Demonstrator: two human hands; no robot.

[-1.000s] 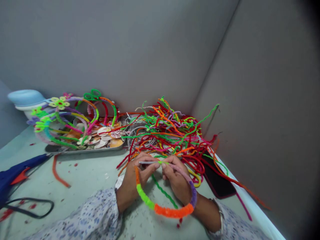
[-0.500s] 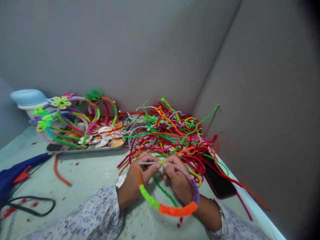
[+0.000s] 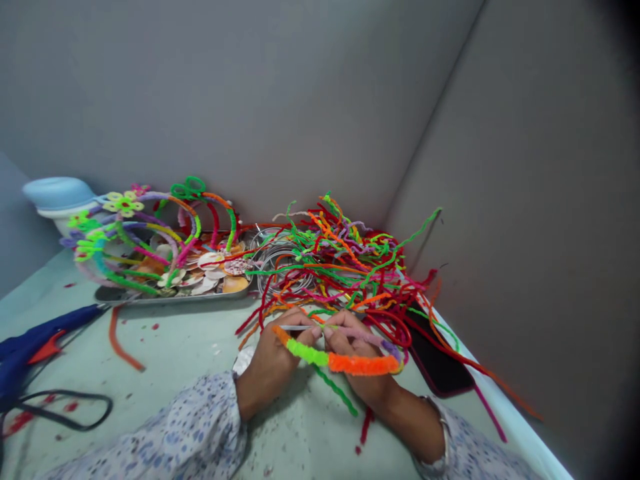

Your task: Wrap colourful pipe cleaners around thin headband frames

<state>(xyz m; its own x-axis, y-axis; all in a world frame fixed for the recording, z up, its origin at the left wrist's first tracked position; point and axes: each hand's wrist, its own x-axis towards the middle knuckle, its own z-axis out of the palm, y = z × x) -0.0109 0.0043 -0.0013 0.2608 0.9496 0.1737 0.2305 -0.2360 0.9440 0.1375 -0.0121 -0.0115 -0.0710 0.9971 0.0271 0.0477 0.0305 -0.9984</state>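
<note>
Between my hands is a headband (image 3: 363, 364) wrapped in orange, lime green, purple and pink pipe cleaner. Its bare metal end (image 3: 295, 327) shows by my left hand (image 3: 280, 350), whose thumb and fingers pinch the band near where the wrapping stops. My right hand (image 3: 357, 350) is closed on the pink part, its fingertips close to the left ones at a bit of lime green pipe cleaner. The wrapped loop hangs toward me, crossing in front of both hands. Under them a green pipe cleaner (image 3: 337, 392) lies on the table.
Behind my hands spreads a pile of pipe cleaners (image 3: 345, 260) beside bare metal hoops (image 3: 283, 257). A tray (image 3: 175, 300) holds shells and several finished headbands (image 3: 195, 220). At left lies a blue glue gun (image 3: 45, 333); at right, a dark phone (image 3: 440, 360). Walls stand close behind.
The headband's loop has swung up and flattened in view, its orange part now higher in front of my right hand. My hands keep nearly the same place and pinch.
</note>
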